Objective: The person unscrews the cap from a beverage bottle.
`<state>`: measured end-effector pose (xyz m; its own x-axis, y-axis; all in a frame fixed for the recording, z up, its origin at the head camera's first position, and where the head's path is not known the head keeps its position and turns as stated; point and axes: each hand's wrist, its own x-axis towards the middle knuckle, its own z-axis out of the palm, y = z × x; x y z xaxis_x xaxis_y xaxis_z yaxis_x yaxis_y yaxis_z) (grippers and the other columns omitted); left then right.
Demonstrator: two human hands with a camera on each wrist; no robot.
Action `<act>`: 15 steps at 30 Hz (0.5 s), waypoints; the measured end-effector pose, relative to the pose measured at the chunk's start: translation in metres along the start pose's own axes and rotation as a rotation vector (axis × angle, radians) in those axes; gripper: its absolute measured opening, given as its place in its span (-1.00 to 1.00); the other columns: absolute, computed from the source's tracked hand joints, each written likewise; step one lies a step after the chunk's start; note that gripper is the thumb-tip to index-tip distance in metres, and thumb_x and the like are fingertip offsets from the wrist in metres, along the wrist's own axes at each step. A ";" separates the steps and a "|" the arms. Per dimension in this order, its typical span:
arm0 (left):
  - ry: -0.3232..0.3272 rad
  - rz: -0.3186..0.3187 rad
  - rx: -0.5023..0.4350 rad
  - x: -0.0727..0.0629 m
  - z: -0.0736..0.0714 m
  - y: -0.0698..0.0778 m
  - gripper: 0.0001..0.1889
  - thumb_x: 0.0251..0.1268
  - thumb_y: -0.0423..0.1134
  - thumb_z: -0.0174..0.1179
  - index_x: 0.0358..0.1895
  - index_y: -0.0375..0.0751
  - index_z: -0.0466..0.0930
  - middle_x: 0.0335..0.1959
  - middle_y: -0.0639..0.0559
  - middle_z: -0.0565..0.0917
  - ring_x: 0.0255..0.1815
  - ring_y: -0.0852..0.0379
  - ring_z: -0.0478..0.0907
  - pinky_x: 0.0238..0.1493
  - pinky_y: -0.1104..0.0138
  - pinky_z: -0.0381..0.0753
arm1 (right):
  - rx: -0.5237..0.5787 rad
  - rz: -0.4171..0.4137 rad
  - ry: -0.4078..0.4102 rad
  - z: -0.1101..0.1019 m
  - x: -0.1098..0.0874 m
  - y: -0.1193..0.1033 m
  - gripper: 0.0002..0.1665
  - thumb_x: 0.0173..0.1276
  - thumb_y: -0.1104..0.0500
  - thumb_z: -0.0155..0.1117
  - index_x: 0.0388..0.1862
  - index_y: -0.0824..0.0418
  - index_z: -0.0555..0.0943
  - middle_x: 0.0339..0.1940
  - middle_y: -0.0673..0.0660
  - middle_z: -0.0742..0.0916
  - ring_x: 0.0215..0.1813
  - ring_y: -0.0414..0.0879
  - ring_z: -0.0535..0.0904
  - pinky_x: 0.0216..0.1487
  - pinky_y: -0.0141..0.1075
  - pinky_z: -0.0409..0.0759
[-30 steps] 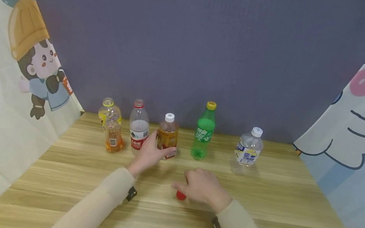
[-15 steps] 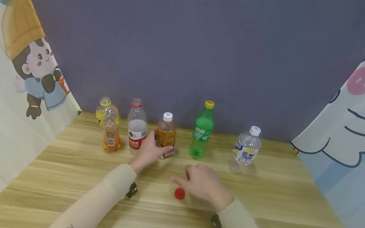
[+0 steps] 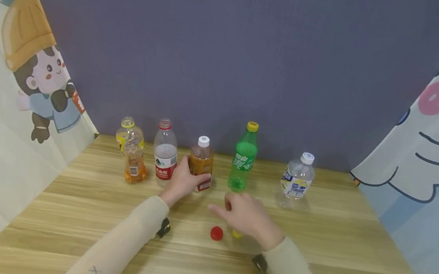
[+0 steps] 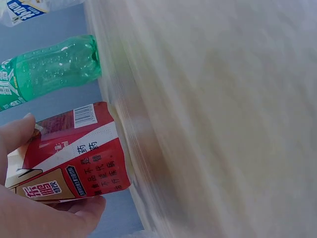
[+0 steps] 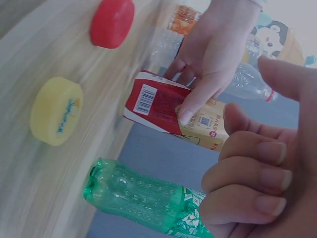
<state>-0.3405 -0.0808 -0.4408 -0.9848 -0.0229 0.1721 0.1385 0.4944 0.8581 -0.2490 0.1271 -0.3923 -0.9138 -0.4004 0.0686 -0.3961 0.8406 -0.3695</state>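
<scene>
Head view: the outstretched left hand [image 3: 182, 182] clamps a white-capped brown plastic bottle [image 3: 202, 162] between thumb and fingers; the right hand [image 3: 247, 214] curls, empty.

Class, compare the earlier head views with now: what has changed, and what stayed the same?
The right hand moved forward toward the green bottle, fully uncovering the red cap and part of a yellow cap. The left hand still grips the brown bottle; the other bottles stayed put.
</scene>
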 end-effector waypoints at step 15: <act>-0.084 0.056 -0.061 -0.011 -0.002 0.009 -0.20 0.14 -0.10 0.52 0.36 -0.24 0.28 0.23 -0.21 0.55 0.25 -0.14 0.53 0.31 -0.04 0.47 | 0.073 0.026 0.035 -0.013 0.003 -0.002 -0.41 0.44 -0.38 0.14 -0.57 0.03 0.46 -0.68 -0.03 0.50 -0.60 -0.16 0.40 -0.54 -0.24 0.37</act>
<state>-0.3285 -0.0775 -0.4342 -0.9804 0.0775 0.1812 0.1967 0.4393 0.8766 -0.2523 0.1293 -0.3792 -0.9268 -0.3648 0.0899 -0.3657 0.8210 -0.4384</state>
